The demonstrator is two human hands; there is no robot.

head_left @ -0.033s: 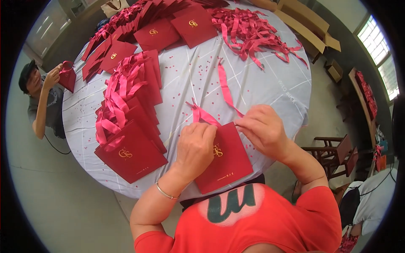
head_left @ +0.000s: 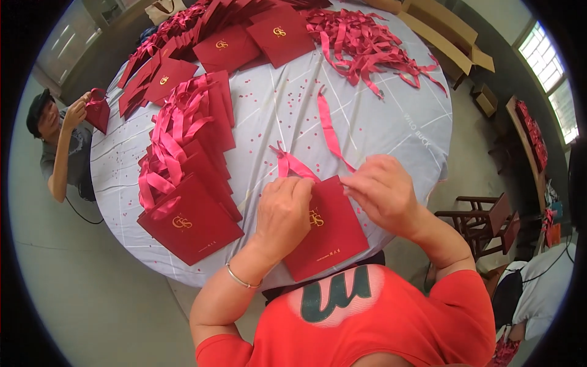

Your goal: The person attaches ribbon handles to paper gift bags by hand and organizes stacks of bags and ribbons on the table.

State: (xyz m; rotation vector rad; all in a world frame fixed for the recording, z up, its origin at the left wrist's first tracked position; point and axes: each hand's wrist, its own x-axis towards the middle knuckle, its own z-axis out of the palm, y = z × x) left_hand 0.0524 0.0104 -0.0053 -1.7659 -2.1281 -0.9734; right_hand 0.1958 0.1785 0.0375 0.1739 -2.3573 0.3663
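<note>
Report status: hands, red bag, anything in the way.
Left hand gripping red bag near its upper left corner. Right hand at upper right corner, grip unclear. Pink ribbon lying beyond right hand; nothing visibly blocking.

**Flat dark red paper bag [head_left: 336, 229], narrow pink fabric ribbon [head_left: 328, 125]**

I have the bag tilted, its lower edge toward me, its left side under my left hand [head_left: 284, 207], which partly hides the gold emblem [head_left: 315, 218]; small gold lettering [head_left: 330, 255] sits near the bottom. The ribbon runs away from my right hand [head_left: 382, 189], pinched at the upper right corner. A second pink length [head_left: 297, 166] slants from the top edge; I cannot see whether the two join.
</note>
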